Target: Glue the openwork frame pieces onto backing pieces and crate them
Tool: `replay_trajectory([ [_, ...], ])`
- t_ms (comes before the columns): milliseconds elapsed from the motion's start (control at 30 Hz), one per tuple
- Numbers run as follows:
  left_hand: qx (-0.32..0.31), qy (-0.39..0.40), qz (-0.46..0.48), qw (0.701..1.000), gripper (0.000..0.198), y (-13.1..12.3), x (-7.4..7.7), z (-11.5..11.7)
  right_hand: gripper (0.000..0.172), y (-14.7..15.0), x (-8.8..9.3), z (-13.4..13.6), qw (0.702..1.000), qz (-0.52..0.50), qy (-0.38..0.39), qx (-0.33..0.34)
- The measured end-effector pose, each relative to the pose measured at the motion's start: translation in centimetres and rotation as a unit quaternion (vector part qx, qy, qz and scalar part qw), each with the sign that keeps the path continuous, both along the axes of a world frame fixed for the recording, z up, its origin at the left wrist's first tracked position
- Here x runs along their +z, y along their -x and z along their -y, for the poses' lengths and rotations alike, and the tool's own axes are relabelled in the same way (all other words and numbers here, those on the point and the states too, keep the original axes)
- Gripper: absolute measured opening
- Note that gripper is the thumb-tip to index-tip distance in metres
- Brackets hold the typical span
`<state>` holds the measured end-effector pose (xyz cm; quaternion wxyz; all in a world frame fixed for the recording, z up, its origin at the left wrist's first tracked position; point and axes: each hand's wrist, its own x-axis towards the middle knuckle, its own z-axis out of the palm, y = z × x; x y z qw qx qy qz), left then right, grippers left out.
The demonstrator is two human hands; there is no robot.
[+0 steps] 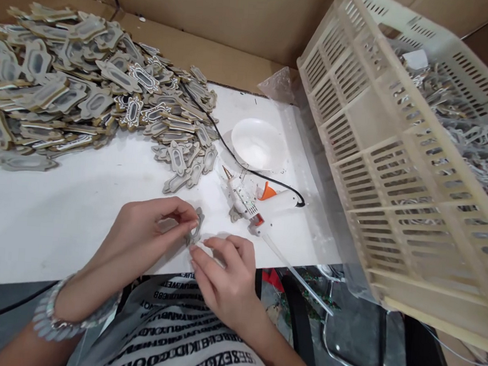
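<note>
A small grey ornamental frame piece (198, 224) with a scalloped outline is held up near the front edge of the white table. My left hand (151, 226) is closed, pinching its upper part between thumb and fingers. My right hand (225, 271) is closed too, its thumb and index fingertips meeting at the lower end of the same piece. Part of the piece is hidden behind the fingers. Just beyond my right hand lies a hot glue gun (245, 197) on its side, nozzle pointing to the back left, with a clear glue stick (296, 273) sticking out past the table edge.
A large heap of similar frame pieces (50, 91) covers the back left, with a smaller cluster (190, 165) nearer. A white bowl (257, 142) stands behind the glue gun, whose black cord (214, 125) runs past it. A cream plastic crate (379, 159) of silvery pieces rises at right.
</note>
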<state>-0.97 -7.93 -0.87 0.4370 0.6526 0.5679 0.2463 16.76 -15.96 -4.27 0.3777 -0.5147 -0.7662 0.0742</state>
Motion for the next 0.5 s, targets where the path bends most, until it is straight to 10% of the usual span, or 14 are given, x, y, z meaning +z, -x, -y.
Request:
replay_trajectory([
  [500,-0.048,0.100,0.016,0.994,0.015,-0.39,0.40,-1.01,0.021,-0.10,-0.50,-0.24,0.999,0.038,-0.002,0.003],
])
